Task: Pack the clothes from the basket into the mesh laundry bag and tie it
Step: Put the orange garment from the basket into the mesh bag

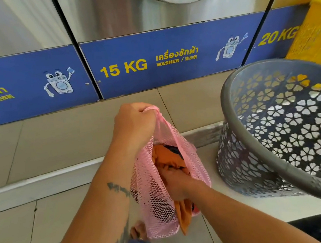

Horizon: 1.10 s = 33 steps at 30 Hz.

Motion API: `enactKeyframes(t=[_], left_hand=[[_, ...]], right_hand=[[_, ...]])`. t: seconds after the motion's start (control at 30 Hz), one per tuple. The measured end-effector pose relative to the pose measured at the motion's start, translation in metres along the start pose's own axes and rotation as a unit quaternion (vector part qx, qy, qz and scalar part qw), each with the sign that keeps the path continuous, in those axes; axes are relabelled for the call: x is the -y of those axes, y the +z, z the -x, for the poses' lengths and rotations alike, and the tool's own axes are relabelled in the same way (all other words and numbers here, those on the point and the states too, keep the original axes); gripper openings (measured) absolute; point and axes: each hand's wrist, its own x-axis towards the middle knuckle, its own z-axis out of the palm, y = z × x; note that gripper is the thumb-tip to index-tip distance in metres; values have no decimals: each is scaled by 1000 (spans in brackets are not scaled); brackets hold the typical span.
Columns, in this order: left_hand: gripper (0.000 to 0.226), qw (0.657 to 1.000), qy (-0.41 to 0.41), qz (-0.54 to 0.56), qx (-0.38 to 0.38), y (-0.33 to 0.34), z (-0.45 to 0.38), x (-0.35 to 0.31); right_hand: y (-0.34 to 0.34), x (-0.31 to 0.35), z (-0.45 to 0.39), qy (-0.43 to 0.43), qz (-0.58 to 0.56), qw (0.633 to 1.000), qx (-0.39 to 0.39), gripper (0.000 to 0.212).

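The left hand, at the centre of the frame, is clenched around the gathered top edge of the pink mesh laundry bag, holding it up so the bag hangs below the fist. The right hand, lower centre, is pushed into the bag's mouth and closed on an orange garment, with a darker piece just visible behind it.

Part of the orange cloth hangs out below the right wrist, outside the mesh. That seems the likeliest trouble: if the mouth is drawn shut with this tail left out, it could be caught in the tie or slip free. The one-handed hold on the rim could also let the opening sag closed against the packing hand.

The left forearm rises steeply from the lower left, wrist bent over the rim; the right forearm comes in from the lower right, nearly level, wrist dipping downward.

At right stands the grey perforated laundry basket, tilted toward the camera; what shows of its inside looks empty. Behind runs the washers' blue panel marked 15 KG.
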Motion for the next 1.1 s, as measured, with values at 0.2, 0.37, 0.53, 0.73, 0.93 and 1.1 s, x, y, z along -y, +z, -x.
enactKeyframes(t=[0.2,0.37,0.53,0.73,0.93,1.1], left_hand=[[24,999,7,15,-35,-4,4,1],[23,999,16,26,-40,0,12,-2],[26,999,21,17,-28,-1,14,0],[25,1000,25,8,-14,1,8,1],[23,999,19,26,-12,5,2,-1],[22,999,16,27,16,6,-1,-4]], right_hand=[[-20,5,53,-7,-150,972,-181,71],[15,-12,71,137,-191,971,-39,101],[31,4,68,169,-227,958,51,129],[10,12,59,157,-264,944,-117,48],[-6,27,37,149,-282,946,-65,114],[18,27,27,174,-217,948,-152,107]])
